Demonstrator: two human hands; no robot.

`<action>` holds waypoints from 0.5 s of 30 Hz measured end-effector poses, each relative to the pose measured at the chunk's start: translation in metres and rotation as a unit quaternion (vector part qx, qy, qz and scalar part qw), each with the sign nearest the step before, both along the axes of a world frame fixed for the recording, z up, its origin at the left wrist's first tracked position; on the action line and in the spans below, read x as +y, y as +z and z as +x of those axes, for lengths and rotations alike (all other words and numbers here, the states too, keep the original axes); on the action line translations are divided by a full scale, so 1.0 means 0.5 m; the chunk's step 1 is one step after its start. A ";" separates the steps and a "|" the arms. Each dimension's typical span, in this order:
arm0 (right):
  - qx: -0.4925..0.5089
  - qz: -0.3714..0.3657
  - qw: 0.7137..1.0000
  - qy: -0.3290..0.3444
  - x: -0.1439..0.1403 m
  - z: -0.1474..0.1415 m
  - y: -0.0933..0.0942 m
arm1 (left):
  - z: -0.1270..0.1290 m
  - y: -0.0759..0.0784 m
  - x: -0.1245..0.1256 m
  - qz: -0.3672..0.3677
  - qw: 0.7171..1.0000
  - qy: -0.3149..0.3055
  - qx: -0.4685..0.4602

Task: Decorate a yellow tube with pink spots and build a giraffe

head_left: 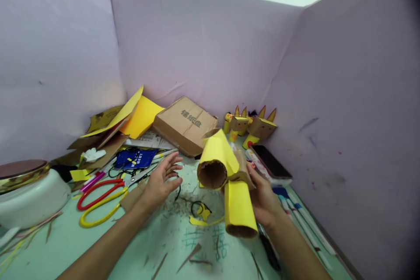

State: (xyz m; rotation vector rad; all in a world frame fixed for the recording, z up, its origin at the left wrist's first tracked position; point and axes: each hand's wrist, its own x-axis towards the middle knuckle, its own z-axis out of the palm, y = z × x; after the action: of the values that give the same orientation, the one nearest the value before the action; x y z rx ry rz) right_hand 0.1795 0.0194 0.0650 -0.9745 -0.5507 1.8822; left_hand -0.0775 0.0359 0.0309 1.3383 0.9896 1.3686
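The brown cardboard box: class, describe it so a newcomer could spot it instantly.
Start at the lilac back wall. At its foot, left of the horned paper figures, the brown cardboard box lies flat. Unlike the yellow sheets beside it, it bears printed dark characters on top.

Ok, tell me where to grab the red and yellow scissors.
Take the scissors by the big loop handles, coming from above with the left hand. The loops lie flat and open on the table, nearest the person; the blades point away into the clutter.

Head cam, down-fwd, close on desk (98,245).
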 end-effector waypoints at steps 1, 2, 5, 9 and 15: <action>0.010 -0.030 0.998 0.046 -0.004 -0.004 0.000 | 0.001 0.007 -0.006 0.025 1.000 -0.012 0.009; 0.016 -0.047 0.995 0.081 -0.007 -0.008 -0.001 | 0.001 0.017 -0.014 0.056 0.998 -0.021 0.017; 0.012 -0.036 0.989 0.146 -0.010 -0.020 -0.010 | -0.004 0.049 -0.037 0.150 0.986 -0.048 0.051; -0.018 -0.051 0.973 0.226 -0.004 -0.029 -0.010 | -0.013 0.076 -0.049 0.194 0.972 -0.090 0.099; -0.106 0.040 0.958 0.264 0.015 -0.021 0.004 | -0.022 0.071 -0.025 0.122 0.983 -0.094 0.096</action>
State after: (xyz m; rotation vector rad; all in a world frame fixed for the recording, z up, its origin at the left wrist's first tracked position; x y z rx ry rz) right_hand 0.1688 0.0270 0.0672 -1.0524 -1.0962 2.2068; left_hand -0.0887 0.0235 0.0663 1.7296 0.8135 1.2634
